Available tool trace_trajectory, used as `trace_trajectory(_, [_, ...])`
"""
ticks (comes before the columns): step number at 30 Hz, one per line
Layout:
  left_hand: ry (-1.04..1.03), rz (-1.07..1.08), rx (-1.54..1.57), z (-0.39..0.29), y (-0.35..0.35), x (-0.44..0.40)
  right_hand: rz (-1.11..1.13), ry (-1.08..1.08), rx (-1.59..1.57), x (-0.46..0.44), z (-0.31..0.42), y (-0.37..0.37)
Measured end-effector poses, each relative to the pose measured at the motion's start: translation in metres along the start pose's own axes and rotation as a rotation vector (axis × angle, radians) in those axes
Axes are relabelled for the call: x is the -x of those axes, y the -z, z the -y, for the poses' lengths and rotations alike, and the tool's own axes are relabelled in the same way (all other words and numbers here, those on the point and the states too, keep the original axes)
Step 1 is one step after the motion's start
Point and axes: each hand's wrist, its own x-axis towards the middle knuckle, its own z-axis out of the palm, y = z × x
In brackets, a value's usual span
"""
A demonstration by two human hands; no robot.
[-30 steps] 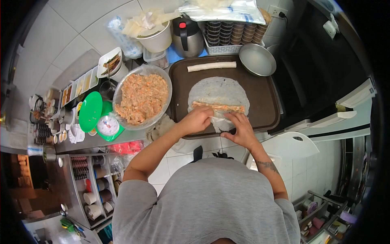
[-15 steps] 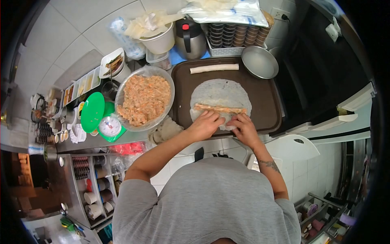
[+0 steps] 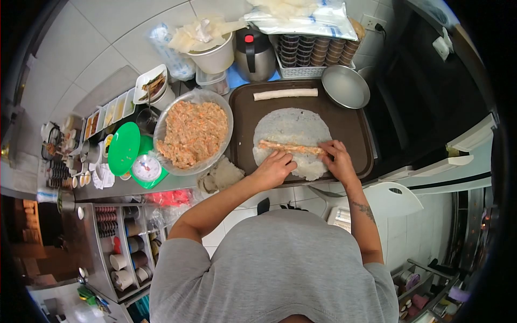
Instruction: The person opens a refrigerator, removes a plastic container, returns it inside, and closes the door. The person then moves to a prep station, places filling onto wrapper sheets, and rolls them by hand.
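A round, thin, translucent wrapper sheet (image 3: 293, 121) lies flat on a brown tray (image 3: 242, 121). Across it runs a strip of orange-flecked minced filling (image 3: 291, 147). The fingers of my left hand (image 3: 273, 169) rest on the wrapper along the strip's near side, slightly bent and apart from the thumb. At the strip's right end, my right hand (image 3: 339, 162) has its thumb and fingers closed round the filling. The wrapper's near edge shows between my hands. Behind the sheet lies a pale rolled wrapper (image 3: 285, 95).
Left of the tray stands a plastic-lined bowl of minced filling (image 3: 194, 132), beside a green kitchen scale (image 3: 146, 168). A crumpled cloth (image 3: 219, 175) lies by the tray's near left corner. A metal bowl (image 3: 345, 86) overlaps the far right corner; a steel jug (image 3: 254, 56) stands behind.
My hands have moved apart and the wrapper's near edge is let go. My right hand has gone right and forward to the strip's end. The filling is more exposed.
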Motion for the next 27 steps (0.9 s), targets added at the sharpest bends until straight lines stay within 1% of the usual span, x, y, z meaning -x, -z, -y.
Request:
trace_trajectory(3, [0.009, 0.007, -0.007, 0.0, -0.001, 0.0, -0.194, 0.117, 0.084, -0.006, 0.019, -0.002])
trace_trajectory(6, [0.003, 0.025, 0.006, 0.0, 0.0, -0.001, 0.011, 0.084, -0.025, -0.008, 0.002, -0.017])
trace_trajectory(9, [-0.003, 0.048, 0.003, 0.002, 0.004, -0.003, 0.08, 0.021, 0.045, -0.01, 0.001, -0.012])
trace_trajectory(11, [0.001, 0.059, 0.009, 0.001, 0.004, -0.003, -0.044, 0.066, 0.093, -0.011, 0.018, -0.013])
trace_trajectory(13, [0.014, 0.062, 0.023, 0.0, 0.003, -0.004, -0.074, 0.127, 0.109, -0.013, 0.023, -0.016])
trace_trajectory(15, [0.013, 0.072, 0.026, 0.001, 0.002, -0.004, -0.008, 0.208, 0.088, -0.017, 0.014, -0.028])
trace_trajectory(18, [0.004, 0.077, 0.021, 0.001, 0.004, -0.004, 0.017, 0.148, 0.056, -0.02, 0.011, -0.039])
trace_trajectory(21, [-0.007, 0.071, 0.013, 0.001, 0.004, -0.005, -0.081, 0.172, 0.093, -0.022, 0.026, -0.036])
trace_trajectory(24, [-0.026, 0.057, 0.027, 0.001, 0.003, -0.006, 0.048, 0.225, 0.1, -0.026, 0.016, -0.047])
trace_trajectory(27, [-0.022, 0.048, 0.062, 0.006, 0.003, -0.009, 0.112, 0.187, 0.137, -0.026, 0.014, -0.042])
